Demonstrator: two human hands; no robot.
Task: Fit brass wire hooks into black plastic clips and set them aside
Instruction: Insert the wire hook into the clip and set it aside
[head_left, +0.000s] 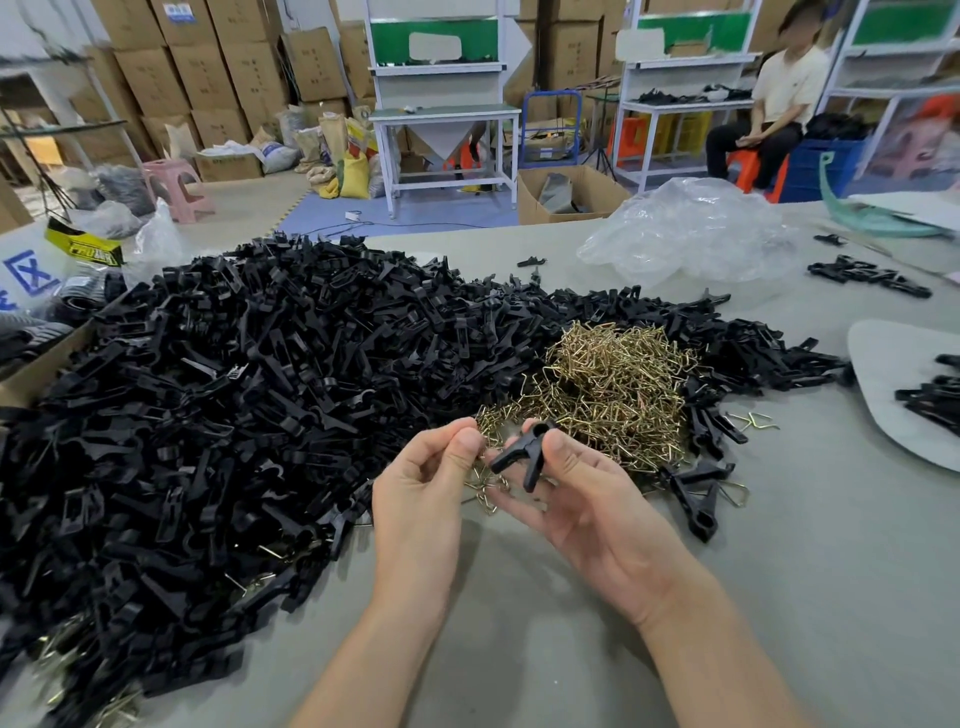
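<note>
My right hand (587, 499) holds a black plastic clip (522, 452) between thumb and fingers, its two legs spread downward. My left hand (426, 483) pinches at brass wire hooks at the near edge of the brass hook heap (613, 384), close beside the clip; the pinched wire itself is mostly hidden by my fingertips. A big pile of loose black clips (234, 395) covers the left and middle of the grey table (519, 623). A few clips fitted with brass hooks (701, 493) lie just right of my right hand.
Crumpled clear plastic (691, 234) lies at the back right. A light board (904, 384) with black clips sits at the right edge. More black parts (867, 275) lie far right. A person sits on a stool (779, 104) behind the table, among workbenches and cardboard boxes.
</note>
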